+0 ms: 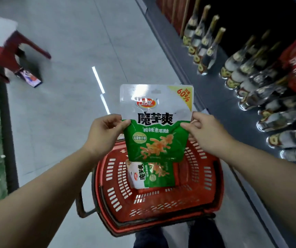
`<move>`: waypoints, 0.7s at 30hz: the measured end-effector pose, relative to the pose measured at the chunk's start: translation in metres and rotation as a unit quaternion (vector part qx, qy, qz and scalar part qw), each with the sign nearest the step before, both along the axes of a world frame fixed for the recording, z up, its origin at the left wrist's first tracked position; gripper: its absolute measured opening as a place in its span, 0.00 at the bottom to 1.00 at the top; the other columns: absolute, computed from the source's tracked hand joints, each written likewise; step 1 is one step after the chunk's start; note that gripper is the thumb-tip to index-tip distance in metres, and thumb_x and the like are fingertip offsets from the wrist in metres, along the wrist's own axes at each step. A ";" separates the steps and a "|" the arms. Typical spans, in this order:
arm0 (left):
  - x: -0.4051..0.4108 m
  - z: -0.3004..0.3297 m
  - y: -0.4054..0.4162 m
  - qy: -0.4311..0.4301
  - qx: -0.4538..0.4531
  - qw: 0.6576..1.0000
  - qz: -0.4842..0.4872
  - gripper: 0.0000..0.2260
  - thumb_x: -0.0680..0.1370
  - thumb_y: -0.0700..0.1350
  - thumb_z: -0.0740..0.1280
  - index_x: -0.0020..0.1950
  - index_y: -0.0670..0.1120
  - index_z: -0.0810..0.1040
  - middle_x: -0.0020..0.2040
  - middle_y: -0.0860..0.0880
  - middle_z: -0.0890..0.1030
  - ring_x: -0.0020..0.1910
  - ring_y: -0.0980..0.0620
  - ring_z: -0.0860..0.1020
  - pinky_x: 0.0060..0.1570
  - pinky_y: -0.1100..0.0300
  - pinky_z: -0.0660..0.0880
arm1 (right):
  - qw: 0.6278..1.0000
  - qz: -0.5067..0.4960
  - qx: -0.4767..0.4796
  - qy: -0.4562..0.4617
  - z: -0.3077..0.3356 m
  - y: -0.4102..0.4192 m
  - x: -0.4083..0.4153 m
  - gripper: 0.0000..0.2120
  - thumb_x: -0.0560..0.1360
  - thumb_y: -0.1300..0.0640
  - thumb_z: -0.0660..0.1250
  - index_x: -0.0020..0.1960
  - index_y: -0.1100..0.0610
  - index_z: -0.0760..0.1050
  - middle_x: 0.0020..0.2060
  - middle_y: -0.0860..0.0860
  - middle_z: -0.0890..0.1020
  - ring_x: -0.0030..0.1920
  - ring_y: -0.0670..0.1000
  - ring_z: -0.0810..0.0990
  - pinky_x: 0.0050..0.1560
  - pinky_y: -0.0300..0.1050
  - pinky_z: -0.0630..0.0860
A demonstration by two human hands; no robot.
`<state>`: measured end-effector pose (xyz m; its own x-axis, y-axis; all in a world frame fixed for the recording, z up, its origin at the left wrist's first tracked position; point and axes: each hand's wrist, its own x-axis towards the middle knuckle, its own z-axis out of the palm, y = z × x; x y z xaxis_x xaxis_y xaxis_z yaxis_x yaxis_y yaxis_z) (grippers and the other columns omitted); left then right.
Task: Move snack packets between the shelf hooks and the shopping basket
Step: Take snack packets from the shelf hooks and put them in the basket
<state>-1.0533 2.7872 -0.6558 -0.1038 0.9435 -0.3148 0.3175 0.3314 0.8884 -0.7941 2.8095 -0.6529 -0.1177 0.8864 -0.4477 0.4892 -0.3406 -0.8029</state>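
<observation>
Fingers [124, 123] of the left hand [104, 129] are pinched on the left edge of a white-and-green snack packet [155, 122], and the right hand [203, 130] is closed on its right edge. Upright and facing the camera, the packet is held just above the red shopping basket [161, 199]. A second matching packet [150, 175] is seen lying flat inside the basket. Beyond the basket's right side, what appear to be bottles [250, 74], somewhat blurred, are lined on a dark shelf.
</observation>
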 end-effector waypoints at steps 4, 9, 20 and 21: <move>0.009 0.077 0.026 -0.013 0.048 0.999 -0.003 0.12 0.76 0.43 0.70 0.35 0.39 0.75 0.34 0.35 0.76 0.40 0.46 0.80 0.51 0.52 0.80 | 0.998 -0.015 0.056 0.013 0.077 0.009 0.009 0.17 0.77 0.55 0.65 0.52 0.71 0.69 0.44 0.74 0.76 0.46 0.72 0.77 0.47 0.65 0.77; 0.031 0.190 0.053 -0.014 0.120 0.992 -0.031 0.06 0.75 0.44 0.71 0.40 0.42 0.79 0.33 0.46 0.81 0.40 0.50 0.82 0.38 0.66 0.77 | 0.991 -0.049 0.123 0.011 0.194 0.009 0.033 0.11 0.78 0.57 0.63 0.52 0.67 0.72 0.44 0.68 0.81 0.47 0.66 0.80 0.45 0.58 0.81; 0.133 0.478 0.062 -0.060 0.280 0.941 -0.182 0.02 0.75 0.43 0.71 0.46 0.47 0.83 0.42 0.48 0.85 0.40 0.53 0.83 0.41 0.65 0.79 | 0.940 -0.174 0.289 -0.049 0.478 -0.056 0.123 0.09 0.78 0.57 0.64 0.51 0.63 0.75 0.39 0.63 0.83 0.36 0.52 0.77 0.41 0.49 0.80; 0.146 0.498 0.058 -0.067 0.290 0.935 -0.192 0.03 0.75 0.42 0.71 0.47 0.45 0.83 0.42 0.46 0.85 0.40 0.53 0.82 0.41 0.64 0.79 | 0.934 -0.184 0.300 -0.055 0.500 -0.066 0.133 0.07 0.78 0.57 0.64 0.49 0.61 0.75 0.37 0.59 0.84 0.36 0.50 0.78 0.40 0.47 0.80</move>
<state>-0.9074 2.8457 -0.1578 0.2820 0.9189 0.2759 0.1871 -0.3347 0.9236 -0.6608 2.7434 -0.1527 0.2629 0.9530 0.1504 0.5184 -0.0080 -0.8551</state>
